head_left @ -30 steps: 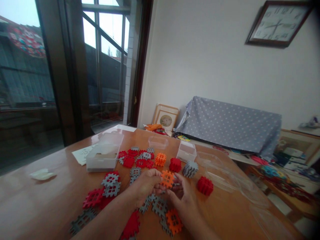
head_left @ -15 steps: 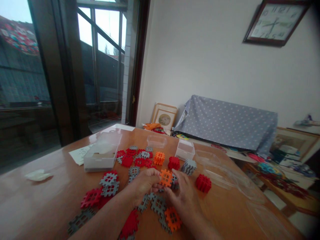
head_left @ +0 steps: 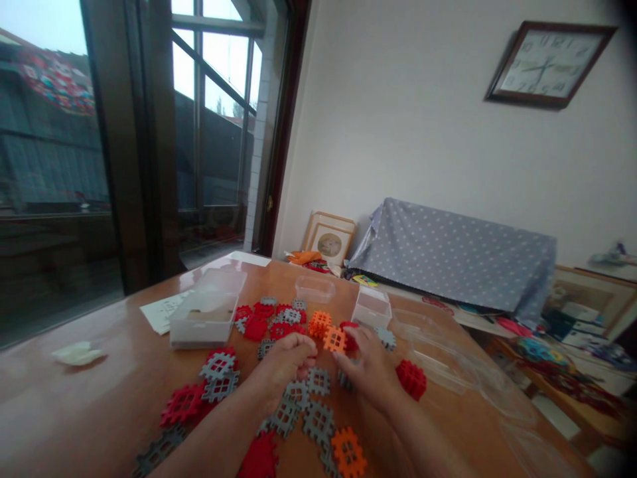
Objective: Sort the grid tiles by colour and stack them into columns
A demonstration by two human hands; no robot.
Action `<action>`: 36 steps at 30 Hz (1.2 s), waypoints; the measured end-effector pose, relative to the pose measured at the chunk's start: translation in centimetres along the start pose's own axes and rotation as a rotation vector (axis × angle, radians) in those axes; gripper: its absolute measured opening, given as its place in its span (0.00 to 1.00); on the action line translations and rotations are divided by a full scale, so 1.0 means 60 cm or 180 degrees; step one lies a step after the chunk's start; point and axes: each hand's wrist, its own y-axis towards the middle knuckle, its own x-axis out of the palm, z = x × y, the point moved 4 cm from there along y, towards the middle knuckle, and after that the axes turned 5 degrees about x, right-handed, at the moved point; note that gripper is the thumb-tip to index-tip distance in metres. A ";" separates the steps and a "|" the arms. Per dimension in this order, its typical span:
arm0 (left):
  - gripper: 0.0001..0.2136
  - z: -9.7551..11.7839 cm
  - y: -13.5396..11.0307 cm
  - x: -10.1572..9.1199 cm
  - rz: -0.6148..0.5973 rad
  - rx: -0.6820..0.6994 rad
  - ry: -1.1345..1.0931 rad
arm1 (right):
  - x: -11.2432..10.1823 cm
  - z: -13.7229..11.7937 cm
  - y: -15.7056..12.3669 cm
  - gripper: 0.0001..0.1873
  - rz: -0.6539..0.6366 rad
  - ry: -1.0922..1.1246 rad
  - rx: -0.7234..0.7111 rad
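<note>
My right hand (head_left: 371, 365) pinches an orange waffle block (head_left: 335, 339) between thumb and fingers, its windowed face toward me. Just left of it, my left hand (head_left: 291, 362) has its fingers curled together, and nothing shows in them. A stack of orange waffle blocks (head_left: 319, 324) stands right behind the held piece. Red blocks (head_left: 350, 332) are partly hidden behind my right fingers. Grey waffle blocks (head_left: 318, 419) lie loose below my hands, beside another orange waffle block (head_left: 349, 451). To the right of my right hand stands a red stack (head_left: 411, 380).
A clear lidded box (head_left: 199, 332) stands at the left, near a paper sheet (head_left: 162, 312) and a crumpled tissue (head_left: 78, 354). Behind my hands is a small clear box (head_left: 372, 307). Transparent lids (head_left: 442, 362) lie along the table's right side. More red and grey blocks (head_left: 182, 403) lie at left.
My left hand has come off the orange waffle block. My right hand has carried the block slightly away from me, toward the orange stack. The view has tilted up a little.
</note>
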 end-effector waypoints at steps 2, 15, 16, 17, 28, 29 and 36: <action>0.15 0.005 0.005 -0.011 0.0110 0.0020 0.0043 | 0.005 0.011 0.035 0.23 -0.0190 -0.0189 0.0083; 0.15 0.003 0.020 -0.037 0.0246 0.0002 0.0116 | 0.070 0.043 0.156 0.26 -0.0642 -0.0599 0.0270; 0.15 0.002 0.021 -0.038 0.0251 0.0006 0.0106 | 0.073 0.044 0.158 0.26 -0.0663 -0.0617 0.0267; 0.15 0.001 0.022 -0.040 0.0253 0.0014 0.0100 | 0.075 0.044 0.160 0.26 -0.0683 -0.0630 0.0261; 0.14 0.004 0.020 -0.037 0.0242 0.0054 0.0153 | 0.090 0.050 0.165 0.31 -0.0844 -0.0661 0.0178; 0.14 0.005 0.020 -0.037 0.0239 0.0056 0.0157 | 0.088 0.050 0.164 0.32 -0.0829 -0.0650 0.0181; 0.14 0.007 0.018 -0.037 0.0262 0.0067 0.0180 | 0.040 0.037 0.127 0.26 -0.0553 -0.0506 0.0335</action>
